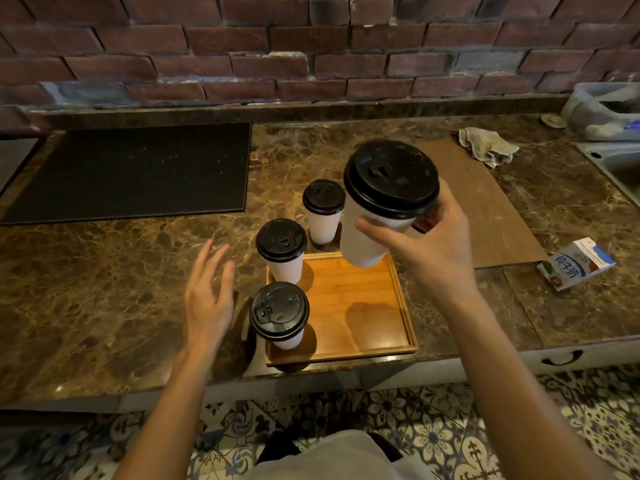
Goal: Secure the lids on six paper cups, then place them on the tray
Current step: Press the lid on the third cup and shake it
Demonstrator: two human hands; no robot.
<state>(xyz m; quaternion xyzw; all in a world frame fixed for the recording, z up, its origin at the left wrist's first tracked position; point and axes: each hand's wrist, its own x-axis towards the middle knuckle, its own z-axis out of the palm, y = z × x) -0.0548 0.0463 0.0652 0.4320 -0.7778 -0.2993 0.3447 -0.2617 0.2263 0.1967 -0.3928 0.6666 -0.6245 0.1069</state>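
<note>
My right hand [433, 244] grips a white paper cup with a black lid [367, 233], held tilted in the air above the far edge of the wooden tray [367, 306]. Two lidded white cups stand along the tray's left side, one at the near corner [280, 315] and one at the far corner [282, 251]. A third lidded cup [323, 213] stands on the counter just behind the tray. My left hand [207, 299] hovers left of the tray with its fingers apart, holding nothing.
A black mat [138, 171] lies at the back left of the marble counter. A brown board [485, 209] lies to the right, with a rag [488, 145] behind it, a milk carton [575, 263] beside it and a sink [616, 161] at the far right.
</note>
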